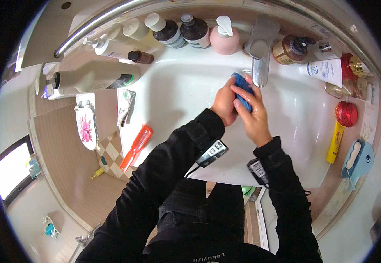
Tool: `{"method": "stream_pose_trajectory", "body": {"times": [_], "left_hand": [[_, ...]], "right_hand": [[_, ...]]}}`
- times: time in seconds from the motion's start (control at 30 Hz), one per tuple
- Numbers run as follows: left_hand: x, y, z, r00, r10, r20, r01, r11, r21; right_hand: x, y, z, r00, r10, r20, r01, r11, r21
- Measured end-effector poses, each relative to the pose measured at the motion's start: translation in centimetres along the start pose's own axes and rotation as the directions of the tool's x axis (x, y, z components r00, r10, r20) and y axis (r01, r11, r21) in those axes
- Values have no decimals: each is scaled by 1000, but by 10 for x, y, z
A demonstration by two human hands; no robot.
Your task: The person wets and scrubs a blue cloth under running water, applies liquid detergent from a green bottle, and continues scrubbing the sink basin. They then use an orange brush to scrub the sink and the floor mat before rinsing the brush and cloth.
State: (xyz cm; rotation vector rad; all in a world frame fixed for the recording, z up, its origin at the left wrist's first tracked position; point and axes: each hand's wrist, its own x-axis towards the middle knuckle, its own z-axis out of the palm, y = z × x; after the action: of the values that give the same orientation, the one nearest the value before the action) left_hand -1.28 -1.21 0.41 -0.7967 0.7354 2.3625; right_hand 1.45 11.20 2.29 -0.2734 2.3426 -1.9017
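Observation:
Both of my hands are together over the white sink basin [177, 92], just in front of the chrome faucet [260, 62]. Between them is a blue cloth or sponge [242, 86], folded small. My left hand [225, 105] grips it from the left side. My right hand [253, 113] presses on it from the right, fingers curled over its front face. The fingers look wet. Whether water runs from the spout cannot be made out.
Bottles, including a pink pump bottle [225, 39], line the sink's back rim. At left are a large pump bottle [91, 77], a squeezed tube [125, 107] and a red hairbrush [136, 148]. On the right lie a white tube [323, 72], a yellow tube [335, 143] and a blue whale-shaped holder [358, 161].

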Motion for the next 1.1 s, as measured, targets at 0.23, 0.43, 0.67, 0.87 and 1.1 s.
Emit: {"method": "stream_pose_trajectory", "body": {"times": [0.23,0.43,0.67,0.87,1.1], "left_hand": [[-2,-25,3,980,166,-107,-71,803,591],[-17,-11,6,973,198,-123,-28,623,781],[5,-14,0,1000,24,-2,-23,994,110],[-12,-20,-1,980,125,-158,44,634,772],[-1,-1,8,982,122,-142,-107,988,110]], "right_hand": [[24,12,9,901,376,-216,-298,899,322],[24,13,-3,736,669,-101,-377,529,760],[7,7,23,967,-60,-248,33,993,-109],[47,26,0,709,705,17,-488,473,733],[-1,1,15,989,-102,-105,97,994,-47]]}}
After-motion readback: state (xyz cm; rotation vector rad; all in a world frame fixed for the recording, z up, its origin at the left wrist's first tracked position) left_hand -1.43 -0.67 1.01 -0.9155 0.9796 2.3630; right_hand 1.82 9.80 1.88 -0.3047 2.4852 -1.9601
